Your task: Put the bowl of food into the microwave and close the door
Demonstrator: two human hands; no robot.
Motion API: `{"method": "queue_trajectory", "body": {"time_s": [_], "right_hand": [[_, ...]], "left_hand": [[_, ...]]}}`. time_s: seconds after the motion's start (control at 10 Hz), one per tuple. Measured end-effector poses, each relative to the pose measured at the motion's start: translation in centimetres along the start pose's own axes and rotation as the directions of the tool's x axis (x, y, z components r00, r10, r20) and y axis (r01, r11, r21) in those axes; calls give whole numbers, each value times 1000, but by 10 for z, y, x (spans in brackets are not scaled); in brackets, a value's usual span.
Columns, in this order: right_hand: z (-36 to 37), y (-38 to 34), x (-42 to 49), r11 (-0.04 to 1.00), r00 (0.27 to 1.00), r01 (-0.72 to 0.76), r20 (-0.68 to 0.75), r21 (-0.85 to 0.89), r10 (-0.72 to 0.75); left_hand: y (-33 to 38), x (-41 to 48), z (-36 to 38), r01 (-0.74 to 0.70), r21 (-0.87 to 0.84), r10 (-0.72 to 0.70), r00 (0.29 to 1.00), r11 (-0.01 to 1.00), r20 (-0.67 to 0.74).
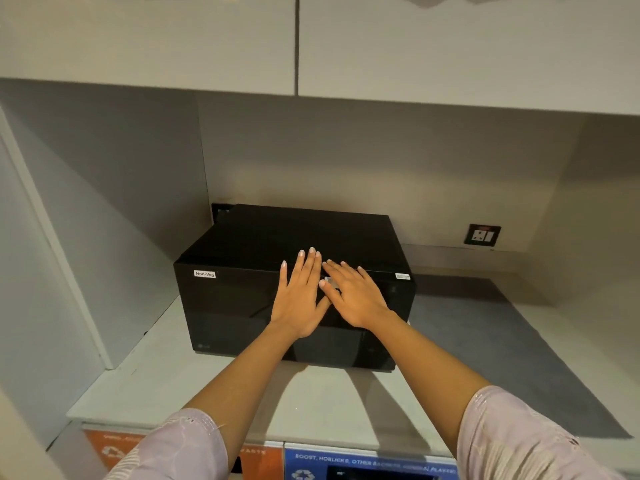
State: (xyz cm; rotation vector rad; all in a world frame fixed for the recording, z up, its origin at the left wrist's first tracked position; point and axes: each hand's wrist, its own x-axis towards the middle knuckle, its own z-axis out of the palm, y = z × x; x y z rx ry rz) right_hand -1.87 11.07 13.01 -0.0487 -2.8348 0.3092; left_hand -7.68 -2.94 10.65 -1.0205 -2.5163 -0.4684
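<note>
A black microwave stands on the pale counter, with a white "Non-Veg" label at the upper left of its front. Its door is shut. My left hand lies flat against the upper middle of the door, fingers spread and reaching over the top edge. My right hand presses flat beside it, fingers pointing left, thumbs nearly touching. Neither hand holds anything. No bowl of food is visible; the dark door hides the inside.
Glossy wall cabinets hang overhead. A wall socket sits to the right of the microwave. A tall white panel closes the left side. Orange and blue waste-bin labels show below the counter's front edge.
</note>
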Motion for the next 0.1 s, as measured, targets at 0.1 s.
{"method": "queue_trajectory", "body": {"time_s": [0.1], "right_hand": [[-19, 13, -17, 997, 998, -19, -52, 75, 23]], "left_hand": [[24, 1, -7, -22, 6, 23, 998, 1000, -51]]}}
